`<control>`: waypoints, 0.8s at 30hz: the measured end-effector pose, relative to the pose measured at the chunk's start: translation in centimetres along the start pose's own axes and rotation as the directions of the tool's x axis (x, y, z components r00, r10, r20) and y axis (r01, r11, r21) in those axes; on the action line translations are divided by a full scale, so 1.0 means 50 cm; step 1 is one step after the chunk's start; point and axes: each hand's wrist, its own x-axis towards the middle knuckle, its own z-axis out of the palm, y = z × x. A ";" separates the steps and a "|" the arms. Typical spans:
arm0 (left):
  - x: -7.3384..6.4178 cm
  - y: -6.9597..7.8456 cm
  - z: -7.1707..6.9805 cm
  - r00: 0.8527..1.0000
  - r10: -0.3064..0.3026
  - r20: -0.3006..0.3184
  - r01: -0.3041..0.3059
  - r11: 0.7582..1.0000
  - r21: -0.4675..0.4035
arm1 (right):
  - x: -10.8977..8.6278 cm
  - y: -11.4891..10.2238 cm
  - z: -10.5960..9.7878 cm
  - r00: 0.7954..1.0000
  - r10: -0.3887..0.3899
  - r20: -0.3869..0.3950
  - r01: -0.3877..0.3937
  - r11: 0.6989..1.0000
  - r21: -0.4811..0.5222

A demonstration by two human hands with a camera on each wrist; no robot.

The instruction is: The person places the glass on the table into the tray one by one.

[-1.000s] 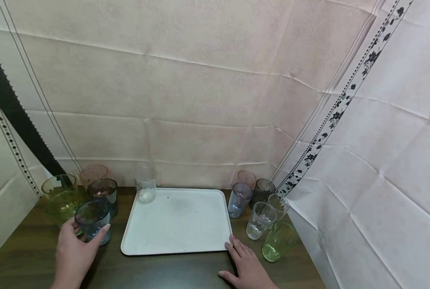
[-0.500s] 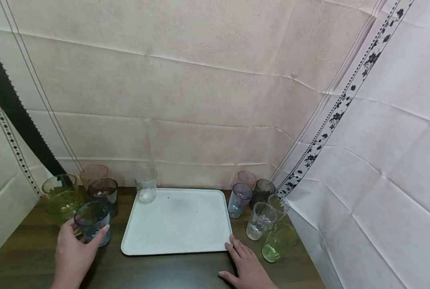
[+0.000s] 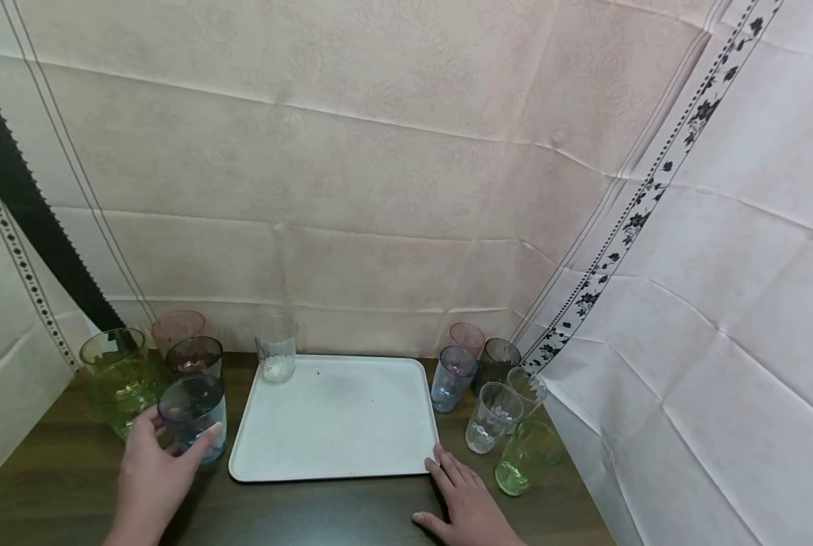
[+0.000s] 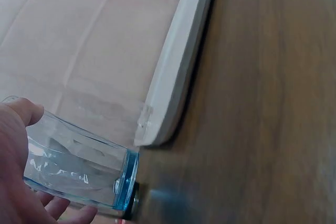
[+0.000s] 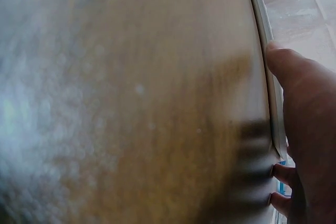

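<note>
L hand's (image 3: 149, 476) grip curled round blue glass (image 3: 193, 406); R hand (image 3: 466, 500) straight-fingered, holds nil. 1 clear glass (image 3: 277, 364) on tray (image 3: 341, 425); other glasses (image 3: 488, 423) off.

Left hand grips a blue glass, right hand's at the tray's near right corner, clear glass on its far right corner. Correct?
No: head view shows the clear glass on the tray, far left corner. Rest holds: left hand on blue glass, right hand at near right corner.
</note>
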 end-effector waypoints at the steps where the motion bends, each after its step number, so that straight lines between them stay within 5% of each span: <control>1: 0.000 0.003 0.002 1.000 0.004 0.003 -0.004 1.000 0.000 | 0.000 0.000 0.000 1.000 0.001 0.001 -0.001 1.000 0.002; 9: -0.003 0.031 0.024 0.996 0.091 0.020 -0.091 0.995 -0.030 | 0.001 -0.001 -0.003 1.000 -0.001 0.001 0.001 1.000 0.000; 24: 0.031 0.077 0.084 0.965 0.239 0.103 -0.234 0.971 -0.056 | 0.002 -0.004 -0.007 1.000 0.002 0.013 -0.002 1.000 0.007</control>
